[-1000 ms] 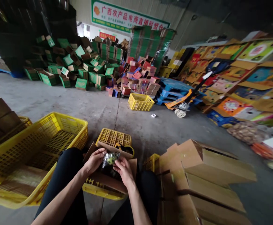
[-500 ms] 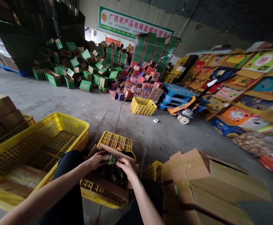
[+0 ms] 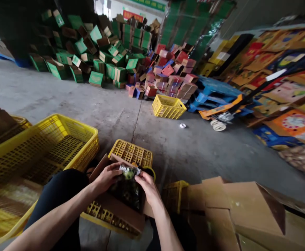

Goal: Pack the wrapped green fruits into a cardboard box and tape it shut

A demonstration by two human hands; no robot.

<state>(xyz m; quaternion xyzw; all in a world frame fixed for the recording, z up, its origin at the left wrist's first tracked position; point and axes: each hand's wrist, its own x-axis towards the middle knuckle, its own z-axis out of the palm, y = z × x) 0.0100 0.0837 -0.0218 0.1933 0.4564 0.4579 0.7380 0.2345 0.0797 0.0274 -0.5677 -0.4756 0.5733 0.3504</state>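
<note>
My left hand [image 3: 106, 178] and my right hand [image 3: 147, 186] pinch opposite ends of a small clear plastic bag [image 3: 128, 172] with something round and green in it. They hold it over an open cardboard box [image 3: 124, 211], its flaps folded outward. Dark, shiny plastic-wrapped contents [image 3: 126, 193] fill the box; their kind I cannot make out. Under the box is a yellow plastic crate [image 3: 131, 152] with a perforated top. A yellow tape roll [image 3: 152, 171] shows partly behind my right hand.
To my left is a large yellow crate [image 3: 76, 125] with a cardboard piece inside. Cardboard boxes [image 3: 238, 205] lie at my right. Farther off are a small yellow crate [image 3: 169, 106], a white roll [image 3: 183, 126], a pallet jack [image 3: 221, 116] and heaps of green cartons [image 3: 96, 79].
My view has tilted downward. The plastic bag is now raised and stretched between both hands, showing more of the green item, while the box stays in place.
</note>
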